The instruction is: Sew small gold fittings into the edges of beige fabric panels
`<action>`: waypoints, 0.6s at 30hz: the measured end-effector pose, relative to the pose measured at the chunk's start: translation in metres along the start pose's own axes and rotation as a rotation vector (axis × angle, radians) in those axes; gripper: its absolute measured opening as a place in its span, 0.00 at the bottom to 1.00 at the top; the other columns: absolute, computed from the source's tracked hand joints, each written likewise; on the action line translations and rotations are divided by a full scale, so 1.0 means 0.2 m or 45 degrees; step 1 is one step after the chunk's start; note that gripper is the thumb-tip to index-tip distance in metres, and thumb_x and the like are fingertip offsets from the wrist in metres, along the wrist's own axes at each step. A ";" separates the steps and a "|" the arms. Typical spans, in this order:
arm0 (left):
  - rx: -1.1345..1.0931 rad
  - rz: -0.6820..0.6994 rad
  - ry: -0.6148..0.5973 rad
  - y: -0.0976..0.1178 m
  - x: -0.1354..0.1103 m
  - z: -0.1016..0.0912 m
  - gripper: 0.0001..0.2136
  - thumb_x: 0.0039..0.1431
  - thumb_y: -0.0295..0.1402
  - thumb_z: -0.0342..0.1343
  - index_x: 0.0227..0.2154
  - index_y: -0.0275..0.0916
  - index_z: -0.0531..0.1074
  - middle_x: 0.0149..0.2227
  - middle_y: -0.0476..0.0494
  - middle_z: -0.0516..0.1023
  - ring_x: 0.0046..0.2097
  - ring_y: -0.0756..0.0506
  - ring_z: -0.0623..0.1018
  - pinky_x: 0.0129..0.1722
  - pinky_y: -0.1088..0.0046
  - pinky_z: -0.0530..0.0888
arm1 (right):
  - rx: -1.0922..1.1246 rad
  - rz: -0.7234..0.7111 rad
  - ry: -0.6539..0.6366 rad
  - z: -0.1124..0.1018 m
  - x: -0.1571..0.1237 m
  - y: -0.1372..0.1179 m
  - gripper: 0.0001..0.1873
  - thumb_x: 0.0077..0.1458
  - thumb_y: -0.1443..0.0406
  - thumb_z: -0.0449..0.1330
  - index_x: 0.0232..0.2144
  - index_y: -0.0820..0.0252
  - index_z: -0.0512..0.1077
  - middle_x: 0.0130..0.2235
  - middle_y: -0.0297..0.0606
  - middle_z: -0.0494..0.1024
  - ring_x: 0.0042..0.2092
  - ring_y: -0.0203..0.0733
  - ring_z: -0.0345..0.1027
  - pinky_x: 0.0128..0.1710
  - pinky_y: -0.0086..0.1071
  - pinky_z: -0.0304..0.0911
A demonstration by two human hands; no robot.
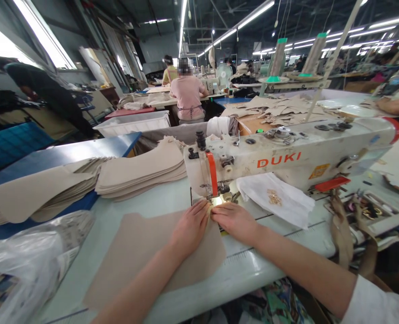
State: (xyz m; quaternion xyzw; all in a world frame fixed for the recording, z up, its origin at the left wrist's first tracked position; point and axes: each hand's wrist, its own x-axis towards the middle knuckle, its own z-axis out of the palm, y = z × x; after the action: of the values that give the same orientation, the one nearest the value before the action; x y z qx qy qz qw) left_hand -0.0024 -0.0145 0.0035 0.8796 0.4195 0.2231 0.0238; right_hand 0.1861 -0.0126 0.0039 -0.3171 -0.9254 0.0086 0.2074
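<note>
A flat beige fabric piece (142,252) lies on the pale green sewing table, its upper right edge at the lit needle area of the white sewing machine (280,157). My left hand (192,225) rests on the fabric, fingers together and closed on its edge just in front of the presser foot. Close beside it, my right hand (235,220) pinches the same edge from the right, fingertips nearly touching those of the left. The fingertips partly hide the gripped edge and the needle. Behind my right hand, a white cloth (275,200) with small gold-coloured pieces drapes against the machine.
Stacks of cut beige pieces (142,171) lie left of the machine, with more (47,189) on a blue surface. A clear plastic bag (24,265) sits at lower left. A tray (371,211) with small parts is at right. Co-workers (189,94) sit ahead.
</note>
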 end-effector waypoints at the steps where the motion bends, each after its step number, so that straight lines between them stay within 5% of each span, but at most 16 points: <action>1: 0.008 -0.006 -0.021 0.00 -0.01 0.00 0.16 0.66 0.31 0.41 0.49 0.31 0.69 0.53 0.33 0.73 0.55 0.40 0.71 0.54 0.57 0.72 | 0.005 -0.010 -0.011 0.00 0.00 0.00 0.06 0.58 0.68 0.57 0.38 0.62 0.72 0.42 0.38 0.77 0.48 0.41 0.68 0.51 0.33 0.61; 18: 0.094 -0.034 -0.186 0.00 -0.01 -0.01 0.19 0.65 0.30 0.39 0.53 0.28 0.67 0.56 0.31 0.69 0.59 0.41 0.67 0.57 0.59 0.68 | -0.030 -0.032 -0.087 0.00 0.01 0.01 0.04 0.58 0.68 0.57 0.36 0.64 0.71 0.45 0.41 0.76 0.49 0.42 0.67 0.52 0.34 0.61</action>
State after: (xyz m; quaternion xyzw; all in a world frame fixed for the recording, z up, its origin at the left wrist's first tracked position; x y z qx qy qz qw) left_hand -0.0043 -0.0158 0.0047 0.8881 0.4365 0.1422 0.0248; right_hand 0.1854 -0.0104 0.0040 -0.3075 -0.9359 0.0060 0.1721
